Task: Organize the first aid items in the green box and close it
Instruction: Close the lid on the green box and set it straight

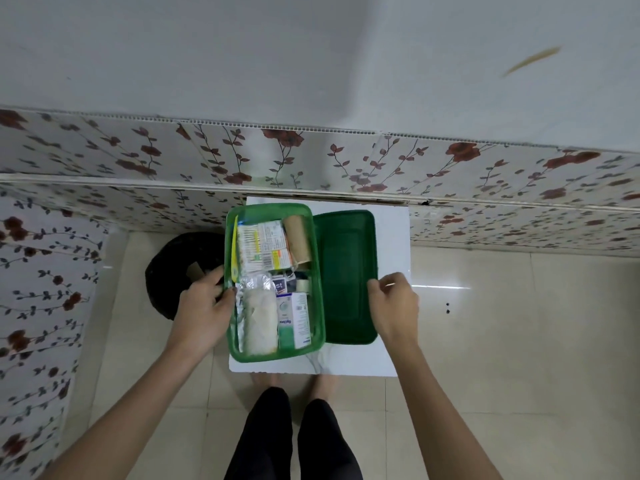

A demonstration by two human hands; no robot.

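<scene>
The green box [320, 306] stands open on a small white table [391, 233], filled with first aid items: a cotton swab pack [263, 245], a tan bandage roll [298, 240], a gauze pack in clear wrap [258, 313] and a green-white carton [294, 320]. Its dark green lid [346, 275] lies flat to the right of the box. My left hand [204, 306] grips the box's left rim. My right hand [393, 303] pinches the lid's right edge.
A black round stool [173, 268] stands left of the table, partly behind my left hand. Flower-patterned wall panels run along the back and the left. The floor is pale tile. My legs and bare feet are under the table's near edge.
</scene>
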